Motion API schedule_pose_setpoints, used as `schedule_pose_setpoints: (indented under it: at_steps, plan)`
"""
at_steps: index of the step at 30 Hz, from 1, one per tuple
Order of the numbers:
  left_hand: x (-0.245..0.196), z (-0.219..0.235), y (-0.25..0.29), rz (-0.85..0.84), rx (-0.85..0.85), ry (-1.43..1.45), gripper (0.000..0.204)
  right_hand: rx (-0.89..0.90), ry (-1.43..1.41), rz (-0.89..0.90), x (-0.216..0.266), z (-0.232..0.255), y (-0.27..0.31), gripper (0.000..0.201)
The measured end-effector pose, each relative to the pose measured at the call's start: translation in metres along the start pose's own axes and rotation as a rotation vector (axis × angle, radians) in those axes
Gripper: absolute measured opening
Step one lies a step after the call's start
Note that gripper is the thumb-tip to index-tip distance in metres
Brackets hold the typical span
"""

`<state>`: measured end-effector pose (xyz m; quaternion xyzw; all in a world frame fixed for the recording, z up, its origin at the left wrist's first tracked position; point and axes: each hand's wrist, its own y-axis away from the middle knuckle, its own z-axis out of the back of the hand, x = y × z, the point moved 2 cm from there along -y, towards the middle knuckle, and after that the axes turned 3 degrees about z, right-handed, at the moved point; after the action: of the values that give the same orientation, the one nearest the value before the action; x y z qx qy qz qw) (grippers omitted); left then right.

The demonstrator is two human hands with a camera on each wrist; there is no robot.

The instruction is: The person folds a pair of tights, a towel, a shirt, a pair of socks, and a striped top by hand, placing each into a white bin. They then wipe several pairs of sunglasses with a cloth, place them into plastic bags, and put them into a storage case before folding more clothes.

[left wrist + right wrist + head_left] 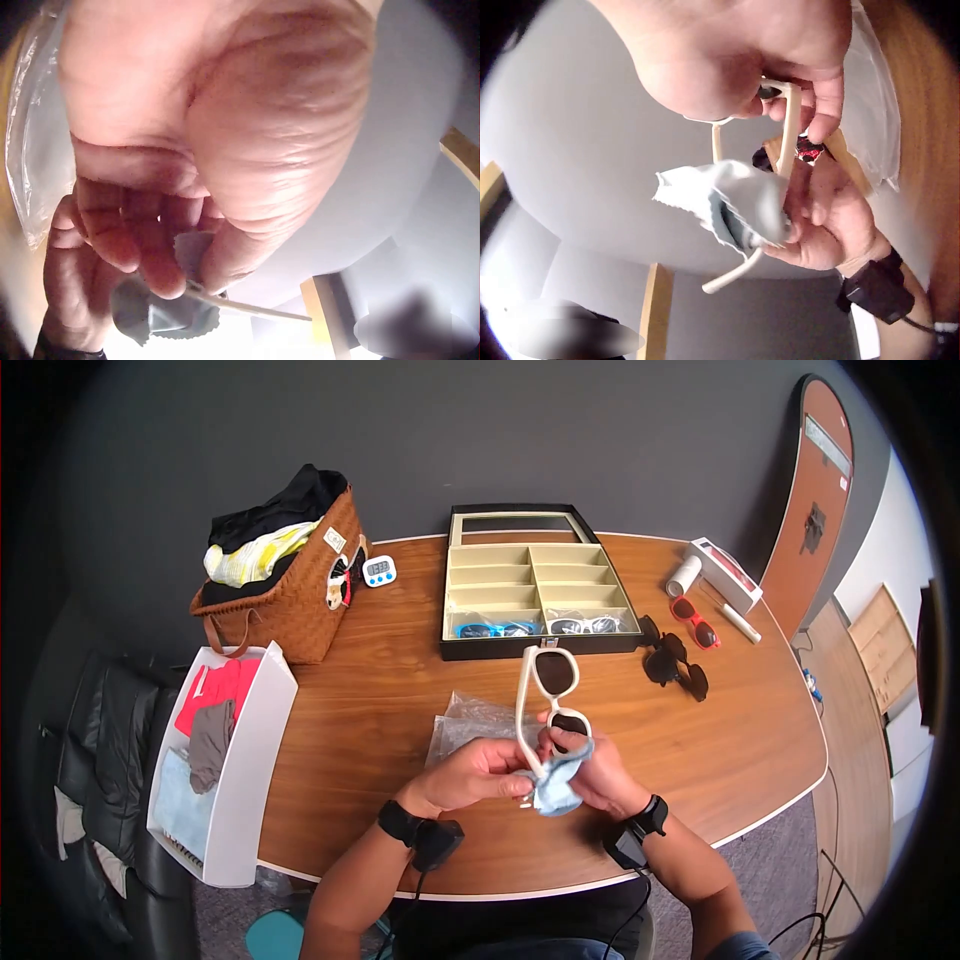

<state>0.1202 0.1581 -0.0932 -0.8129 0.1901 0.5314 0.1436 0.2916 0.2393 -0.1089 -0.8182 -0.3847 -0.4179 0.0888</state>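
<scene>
White-framed sunglasses [524,700] with dark lenses are held upright above the table. The left hand [474,774] pinches a temple arm through a light blue cloth [556,792]; in the left wrist view its thumb and fingers close on the cloth [166,315]. The right hand [606,772] grips the frame by the lower lens, thumb on the lens side. In the right wrist view the cloth [742,196] wraps one arm, whose tip sticks out below it. Some of the right fingers are hidden behind the frame.
Clear plastic bags [462,726] lie behind the hands. A display case [490,650] holds blue and white glasses. Dark sunglasses [662,666], red ones [694,622], a white box [728,572] are right; a basket [300,622], timer [379,571] and white bin [248,800] left.
</scene>
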Motion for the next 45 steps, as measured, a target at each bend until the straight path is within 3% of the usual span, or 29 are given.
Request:
schedule_pose_setpoints:
  at_steps: [2,5,6,9,10,12,14,16,18,20,21,24,26,28,32,33,35,36,38,40,42,43,44,45]
  plan:
    - [0.000,-0.002,-0.002,0.009,0.002,0.010,0.025,-0.021,0.034,-0.065,0.008,-0.008,0.006,0.023]
    - [-0.005,0.008,-0.006,-0.301,-0.470,0.027,0.020,0.080,-0.029,-0.126,-0.002,0.000,0.008,0.024]
    - [-0.004,0.007,-0.009,-0.300,-0.471,0.026,0.020,0.081,-0.030,-0.127,-0.003,-0.002,0.009,0.024]
    - [0.000,0.008,-0.010,-0.446,-0.781,-0.176,0.016,0.217,0.057,-0.252,-0.013,-0.011,0.011,0.031]
    - [0.000,0.005,-0.011,-0.445,-0.784,-0.177,0.016,0.253,0.085,-0.258,-0.013,-0.016,0.013,0.033]
    - [0.000,-0.003,-0.010,-0.421,-0.906,-0.441,0.013,0.259,0.106,-0.290,-0.013,-0.020,0.016,0.033]
    - [0.008,0.004,-0.011,-0.385,-0.880,-0.445,0.013,0.269,0.109,-0.317,-0.016,-0.014,0.016,0.035]
    - [-0.008,-0.011,-0.011,-0.631,-0.871,-1.116,0.018,0.279,0.114,-0.343,-0.017,-0.010,0.016,0.036]
    - [-0.008,-0.011,-0.011,-0.638,-0.867,-1.080,0.019,0.314,0.152,-0.345,-0.017,-0.010,0.016,0.031]
    - [-0.003,-0.002,-0.007,-0.412,-0.984,-0.929,0.017,0.309,0.148,-0.337,-0.012,-0.020,0.020,0.027]
    - [-0.007,0.004,-0.005,-0.470,-1.022,-1.098,0.017,0.308,0.147,-0.327,-0.009,-0.024,0.021,0.024]
    - [-0.011,-0.001,-0.005,-0.481,-0.921,-1.013,0.019,0.292,0.187,-0.332,-0.008,-0.023,0.020,0.025]
    - [-0.008,-0.003,-0.006,-0.565,-0.816,-1.137,0.021,0.313,0.140,-0.285,-0.011,-0.009,0.014,0.031]
    - [-0.007,-0.014,-0.009,-0.608,-0.581,-1.209,0.020,0.303,0.119,-0.192,-0.008,-0.004,0.010,0.045]
    - [-0.007,-0.027,-0.013,-0.307,-0.319,-1.134,0.021,0.235,0.178,-0.147,0.001,-0.009,0.012,0.050]
    - [-0.006,-0.024,-0.013,-0.307,-0.317,-1.133,0.021,0.216,0.236,-0.156,0.001,-0.010,0.013,0.051]
    - [0.000,-0.020,-0.012,-0.311,-0.134,-1.189,0.019,0.193,0.327,-0.136,0.000,-0.013,0.013,0.053]
    - [-0.004,-0.021,-0.009,-0.310,-0.136,-1.187,0.019,0.174,0.418,-0.114,0.000,-0.014,0.012,0.054]
    - [-0.012,-0.024,-0.006,-0.144,-0.120,-1.112,0.016,0.197,0.377,-0.117,0.000,-0.009,0.009,0.054]
    - [-0.013,-0.011,-0.005,-0.353,-0.279,-0.924,0.011,0.179,0.283,-0.115,0.006,-0.007,0.007,0.052]
    - [-0.021,-0.001,-0.001,-0.303,-0.533,-0.828,0.010,0.159,0.161,-0.074,0.013,0.002,0.007,0.050]
    - [-0.015,0.007,0.002,-0.075,-0.589,-0.518,0.012,0.127,0.101,-0.009,0.016,0.004,0.007,0.048]
    - [-0.015,0.012,0.004,-0.075,-0.586,-0.519,0.012,0.097,0.043,0.055,0.020,0.005,0.007,0.047]
    - [-0.013,0.015,0.004,0.006,-0.459,-0.434,0.014,0.050,-0.032,0.132,0.021,0.005,0.005,0.041]
